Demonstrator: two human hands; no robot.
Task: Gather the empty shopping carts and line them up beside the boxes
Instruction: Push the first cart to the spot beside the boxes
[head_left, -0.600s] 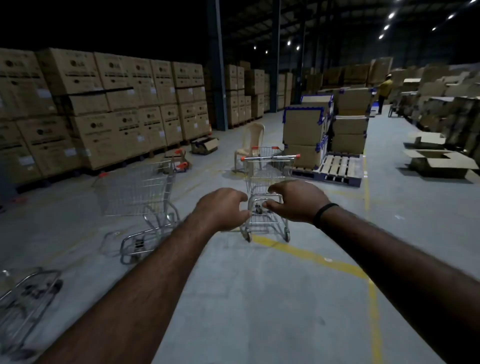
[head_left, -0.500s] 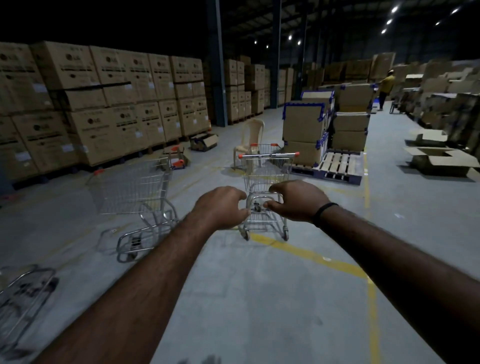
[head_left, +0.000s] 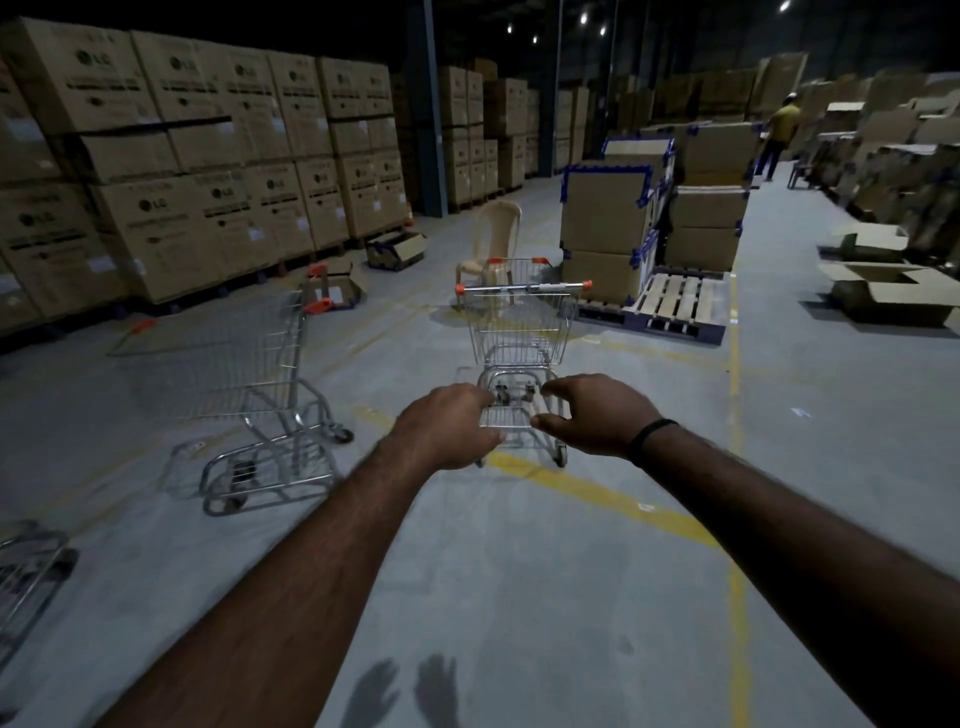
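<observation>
Since the earlier frames the right hand (head_left: 597, 415) has opened: its fingers (head_left: 558, 387), previously curled toward the thumb, are now spread in a wide curve with a clear gap to the thumb and hold nothing. The left hand (head_left: 447, 426) remains extended with its fingers loosely curled downward, and they also hold nothing. Both arms reach straight forward at the same height. The small shopping cart (head_left: 522, 322) stands on the floor directly ahead, beyond the fingertips and apart from them, astride the yellow floor line (head_left: 597, 499). Its long axis runs away from the person, and its orange-capped handle bar (head_left: 523, 286) lies crosswise at what appears to be the near end. The two hands flank the cart's centreline evenly, so neither hand is nearer. Judgement: the next move requires stepping forward and closing both hands on the handle bar. The cart must then be turned left, because the stacked boxes (head_left: 208, 171) stand to the left. A larger cart (head_left: 244, 374) already stands between the small cart and those boxes, and part of a third cart (head_left: 26, 571) shows at the left edge.
</observation>
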